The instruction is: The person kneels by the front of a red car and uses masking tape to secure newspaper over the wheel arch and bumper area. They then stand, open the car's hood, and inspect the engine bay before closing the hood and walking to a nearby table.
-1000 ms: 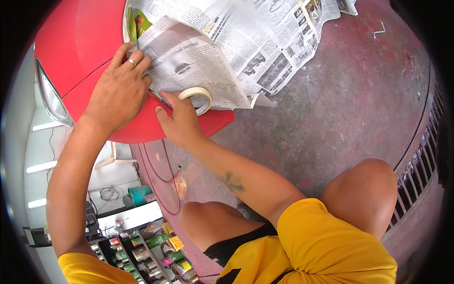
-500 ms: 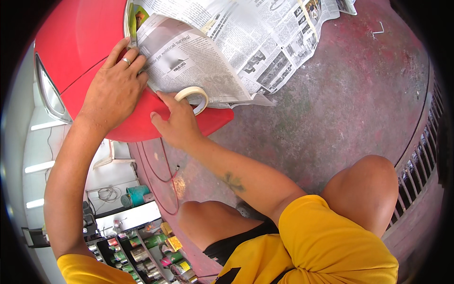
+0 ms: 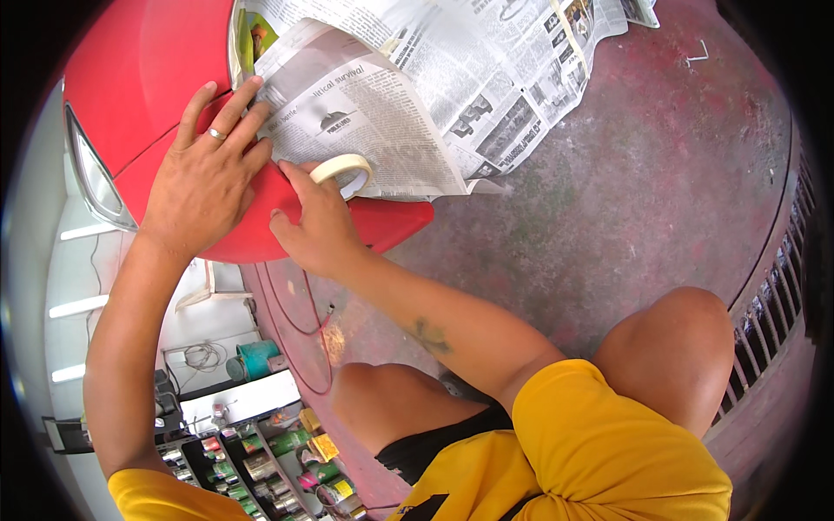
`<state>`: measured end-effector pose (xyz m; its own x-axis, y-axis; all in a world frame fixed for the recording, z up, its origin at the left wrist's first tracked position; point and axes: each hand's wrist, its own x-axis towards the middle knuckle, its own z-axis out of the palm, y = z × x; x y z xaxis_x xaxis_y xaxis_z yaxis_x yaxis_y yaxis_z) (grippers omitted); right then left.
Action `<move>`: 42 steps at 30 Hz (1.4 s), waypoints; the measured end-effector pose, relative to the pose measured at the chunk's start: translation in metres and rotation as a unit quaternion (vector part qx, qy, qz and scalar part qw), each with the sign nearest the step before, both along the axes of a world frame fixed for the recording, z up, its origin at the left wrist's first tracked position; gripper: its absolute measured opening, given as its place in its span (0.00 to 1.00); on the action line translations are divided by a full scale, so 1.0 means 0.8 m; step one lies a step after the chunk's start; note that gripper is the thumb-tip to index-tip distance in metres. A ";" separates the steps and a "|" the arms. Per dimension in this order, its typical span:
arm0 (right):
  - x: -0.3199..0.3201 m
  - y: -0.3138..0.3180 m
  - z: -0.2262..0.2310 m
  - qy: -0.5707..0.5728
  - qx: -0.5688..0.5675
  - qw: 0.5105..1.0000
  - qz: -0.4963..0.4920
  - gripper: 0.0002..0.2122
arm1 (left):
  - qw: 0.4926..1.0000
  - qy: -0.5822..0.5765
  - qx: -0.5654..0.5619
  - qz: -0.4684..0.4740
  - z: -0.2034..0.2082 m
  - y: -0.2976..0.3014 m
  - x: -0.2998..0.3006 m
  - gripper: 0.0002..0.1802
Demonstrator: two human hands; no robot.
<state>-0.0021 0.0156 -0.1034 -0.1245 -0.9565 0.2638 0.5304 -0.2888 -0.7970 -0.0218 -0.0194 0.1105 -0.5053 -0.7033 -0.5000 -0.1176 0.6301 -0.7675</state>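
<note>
My left hand (image 3: 204,178), with a ring on one finger, lies with fingers spread over the edge of a red car body panel (image 3: 165,74). Its fingertips reach the border where a sheet of newspaper (image 3: 369,126) meets the red paint. Lower down that same border, my right hand (image 3: 317,227) grips a roll of cream masking tape (image 3: 360,162). The roll stands tilted beyond its fingers, against the newspaper. The right index finger points toward the panel edge, and the thumb is apart from it. What lies under the fingertips is hidden.
More newspaper (image 3: 512,61) hangs over the far side. A headlight (image 3: 91,169) is at the left. On the stained floor (image 3: 556,208) lie a red hose (image 3: 308,333) and a bent wire (image 3: 698,52). A rack of cans (image 3: 261,469) stands lower left; a floor grating (image 3: 769,313) runs at right.
My left hand's fingers have spread and shifted slightly left along the panel edge. The right hand and tape roll have moved a little left. The newspaper's near sheet has bulged slightly.
</note>
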 end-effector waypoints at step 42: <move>-0.085 0.021 0.002 0.023 -0.087 0.995 -0.043 0.23 | 0.898 0.356 -0.198 -0.164 -0.006 0.043 0.020 0.14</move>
